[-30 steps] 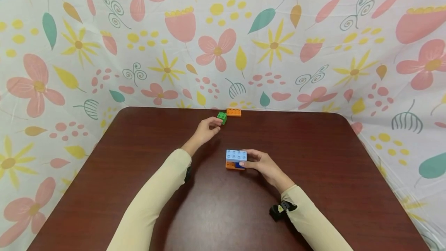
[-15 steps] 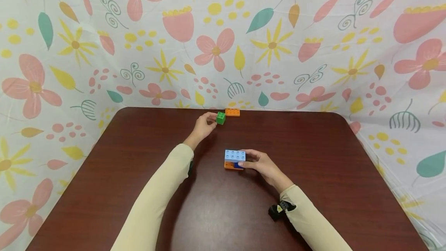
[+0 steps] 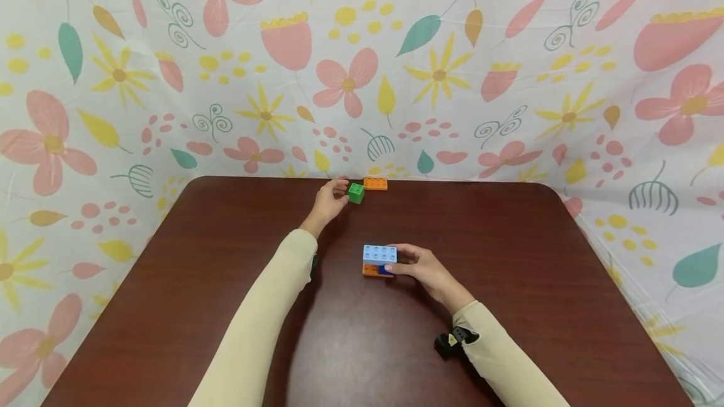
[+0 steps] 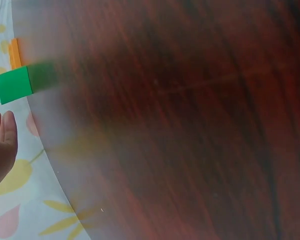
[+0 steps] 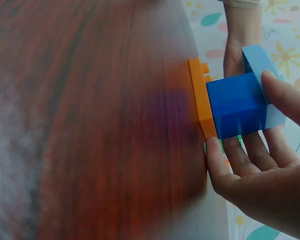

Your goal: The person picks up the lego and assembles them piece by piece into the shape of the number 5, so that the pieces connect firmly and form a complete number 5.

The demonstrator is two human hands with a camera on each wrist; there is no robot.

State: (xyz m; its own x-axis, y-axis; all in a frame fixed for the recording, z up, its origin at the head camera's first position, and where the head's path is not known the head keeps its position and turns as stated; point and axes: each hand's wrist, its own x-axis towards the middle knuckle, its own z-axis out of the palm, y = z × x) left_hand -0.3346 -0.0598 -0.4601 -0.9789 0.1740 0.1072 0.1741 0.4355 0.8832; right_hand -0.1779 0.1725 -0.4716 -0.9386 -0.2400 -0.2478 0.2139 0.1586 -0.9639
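At the far edge, my left hand point(image 3: 328, 203) reaches beside a small green toy brick point(image 3: 356, 193), thumb and fingers apart on its left side. In the left wrist view, a slight gap shows between its straight fingertips point(image 4: 9, 122) and the green brick. Nearer the middle, my right hand point(image 3: 428, 274) holds a stack of toy bricks from the right. The stack has a light blue brick point(image 3: 379, 254) on top, a dark blue brick point(image 5: 237, 102) in the middle and a flat orange plate point(image 5: 200, 97) below. My right thumb presses by the light blue brick; other fingers lie along the stack's side.
Another flat orange plate point(image 3: 376, 184) lies just right of the green brick, at the back edge. The dark wooden table point(image 3: 481, 237) ends against a flower-patterned cloth point(image 3: 452, 105). Black wrist cameras point(image 3: 447, 345) sit at the cuffs.
My left hand's fingertips have drawn back a little to the left of the green brick, which they overlapped before. My right hand and its stack have stayed in place.
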